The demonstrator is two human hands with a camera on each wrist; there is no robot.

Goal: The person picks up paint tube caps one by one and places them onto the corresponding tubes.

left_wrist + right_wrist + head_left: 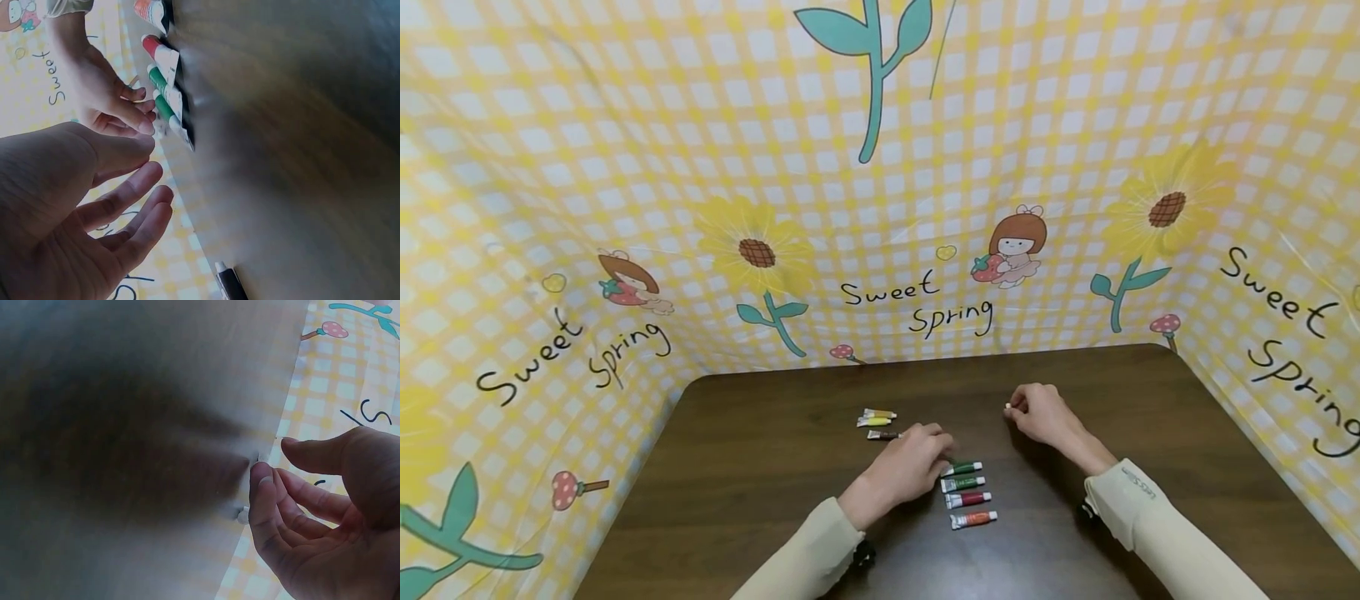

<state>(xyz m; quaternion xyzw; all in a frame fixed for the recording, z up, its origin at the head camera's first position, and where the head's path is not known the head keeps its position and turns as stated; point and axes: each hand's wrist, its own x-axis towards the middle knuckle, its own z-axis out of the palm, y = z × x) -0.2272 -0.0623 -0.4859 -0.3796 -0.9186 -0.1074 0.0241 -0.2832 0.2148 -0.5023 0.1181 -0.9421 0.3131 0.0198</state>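
The head camera looks from above and behind both hands, forward and down, far enough off to take in the left hand [898, 467], the right hand [1048, 414], the brown wooden tabletop [737, 500] and the yellow checkered cloth [1060, 108] beyond them. The left wrist camera sits close at its palm and looks out past the fingertips, turned sideways with the cloth at its left; it shares with the head view the right hand and the orange [150, 11], red [165, 59] and two green paint tubes [170, 115]. The right wrist camera, equally near its palm, is turned the opposite way, the cloth at its right, tabletop on the other side of the fingers; all three views share tabletop and cloth.
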